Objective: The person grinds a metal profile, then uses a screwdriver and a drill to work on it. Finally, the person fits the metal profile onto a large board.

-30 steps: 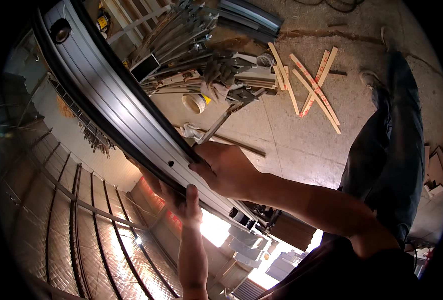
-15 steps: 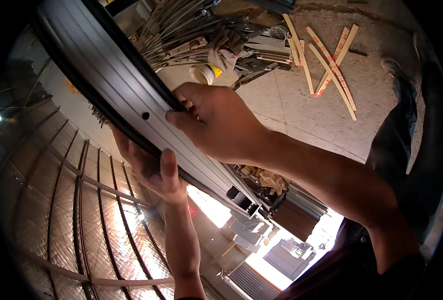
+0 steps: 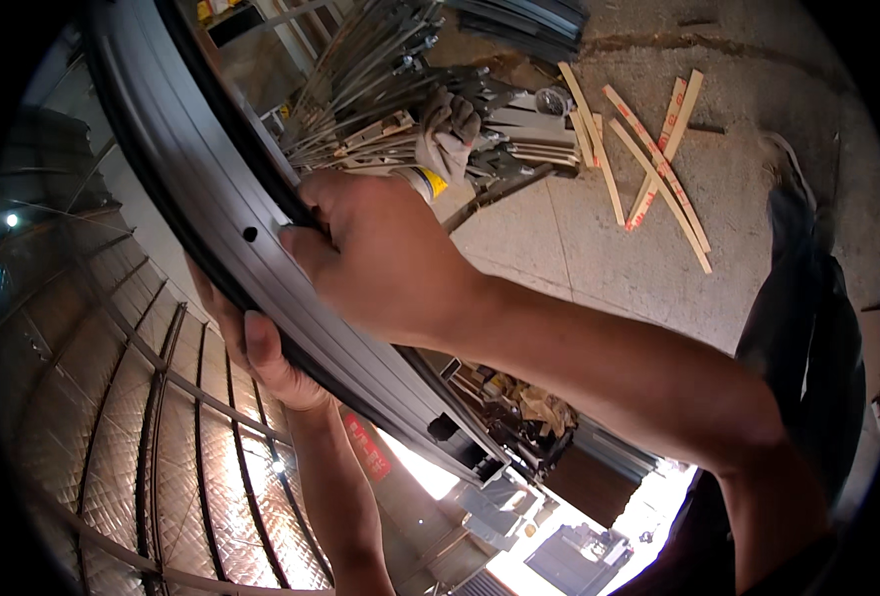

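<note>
A long silver metal frame profile (image 3: pixel 201 149) slants from the upper left to the lower middle, with black rubber seals along both long edges. It has a small round hole and, at its lower end, a dark cut-out. My left hand (image 3: pixel 271 363) supports its lower left edge, thumb against the black seal and the other fingers partly hidden behind it. On the opposite edge, my right hand (image 3: pixel 390 248) is closed over the black seal, its thumb resting on the metal face near the hole. The right fingertips are mostly hidden.
Thin metal strips (image 3: pixel 360 99) lie heaped beyond the frame, with grey work gloves (image 3: pixel 448 134) and a white-and-yellow tub (image 3: pixel 422 183) beside them. Crossed wooden strips (image 3: pixel 658 159) rest on the concrete floor. A person's legs (image 3: pixel 798 288) show at right; ribbed, shiny wall panels (image 3: pixel 122 427) at left.
The frame and both hands have shifted left in the view. My left hand sits slightly higher along the edge, nearer the hole. My right hand keeps its hold on the opposite edge.
</note>
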`<act>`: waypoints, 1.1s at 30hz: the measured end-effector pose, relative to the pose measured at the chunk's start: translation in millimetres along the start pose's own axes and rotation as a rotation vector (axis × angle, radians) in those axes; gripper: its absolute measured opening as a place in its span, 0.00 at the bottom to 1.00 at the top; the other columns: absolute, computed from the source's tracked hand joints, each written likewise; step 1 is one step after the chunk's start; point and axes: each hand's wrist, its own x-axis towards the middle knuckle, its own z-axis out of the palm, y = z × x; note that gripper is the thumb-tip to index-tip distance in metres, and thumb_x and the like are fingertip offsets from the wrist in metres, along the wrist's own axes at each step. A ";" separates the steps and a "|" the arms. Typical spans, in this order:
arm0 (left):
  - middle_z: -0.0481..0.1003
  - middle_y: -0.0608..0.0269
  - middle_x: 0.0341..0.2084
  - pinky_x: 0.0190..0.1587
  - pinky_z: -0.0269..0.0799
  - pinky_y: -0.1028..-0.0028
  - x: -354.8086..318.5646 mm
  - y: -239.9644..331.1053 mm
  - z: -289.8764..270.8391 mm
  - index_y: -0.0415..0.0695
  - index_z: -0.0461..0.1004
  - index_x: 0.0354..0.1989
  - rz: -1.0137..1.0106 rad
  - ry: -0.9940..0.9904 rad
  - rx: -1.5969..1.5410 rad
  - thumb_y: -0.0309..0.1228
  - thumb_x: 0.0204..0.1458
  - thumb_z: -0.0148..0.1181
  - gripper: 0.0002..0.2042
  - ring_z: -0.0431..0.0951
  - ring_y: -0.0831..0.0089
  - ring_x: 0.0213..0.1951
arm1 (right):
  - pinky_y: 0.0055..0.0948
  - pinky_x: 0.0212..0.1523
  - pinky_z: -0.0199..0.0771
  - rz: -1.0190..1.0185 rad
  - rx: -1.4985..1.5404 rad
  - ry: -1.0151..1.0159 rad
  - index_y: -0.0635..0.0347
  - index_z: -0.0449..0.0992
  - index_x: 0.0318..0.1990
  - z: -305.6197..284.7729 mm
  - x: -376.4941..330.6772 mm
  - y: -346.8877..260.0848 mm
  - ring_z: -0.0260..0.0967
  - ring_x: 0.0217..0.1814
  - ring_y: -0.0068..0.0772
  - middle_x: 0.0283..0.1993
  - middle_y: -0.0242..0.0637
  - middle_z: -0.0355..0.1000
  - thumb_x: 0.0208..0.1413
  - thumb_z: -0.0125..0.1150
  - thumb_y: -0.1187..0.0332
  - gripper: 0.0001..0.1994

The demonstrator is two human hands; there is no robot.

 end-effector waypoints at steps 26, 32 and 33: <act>0.54 0.39 0.78 0.78 0.51 0.46 -3.0 6.5 -0.8 0.44 0.68 0.75 -0.229 0.229 -0.214 0.51 0.68 0.55 0.32 0.55 0.47 0.79 | 0.37 0.33 0.76 0.161 0.151 -0.034 0.65 0.77 0.45 -12.3 -7.8 -1.0 0.77 0.33 0.42 0.33 0.46 0.77 0.66 0.67 0.68 0.09; 0.56 0.42 0.76 0.81 0.43 0.49 6.3 3.5 5.5 0.35 0.58 0.74 -0.282 0.415 -0.303 0.36 0.63 0.57 0.33 0.53 0.52 0.79 | 0.17 0.38 0.66 0.158 0.316 -0.030 0.66 0.79 0.54 -43.3 -20.9 -24.0 0.66 0.37 0.09 0.38 0.24 0.77 0.73 0.64 0.69 0.10; 0.56 0.42 0.75 0.81 0.43 0.49 7.6 1.9 1.2 0.35 0.59 0.74 -0.277 0.419 -0.307 0.36 0.62 0.57 0.33 0.53 0.52 0.79 | 0.15 0.36 0.67 0.138 0.289 -0.038 0.66 0.79 0.51 -41.3 -18.3 -25.9 0.66 0.35 0.10 0.36 0.24 0.75 0.74 0.62 0.68 0.09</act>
